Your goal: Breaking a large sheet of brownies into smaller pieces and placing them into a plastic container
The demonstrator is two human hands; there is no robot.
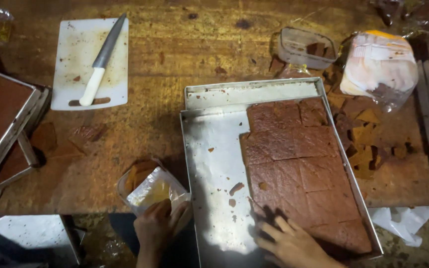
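I see the left hand (157,226) clasped around a clear plastic tub (150,191) with brown pieces inside, at the table's near edge. The right hand (291,243) lies open, fingers spread, on the near corner of the brown cut slab (301,168) in the metal tray (214,164); whether the fingertips are prying a piece up, I can't tell. Far beyond the left hand, a knife (103,59) rests on a white cutting board (88,62).

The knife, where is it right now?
In the head view, the knife lies diagonally on the white cutting board at upper left of the wooden table, far from both hands.
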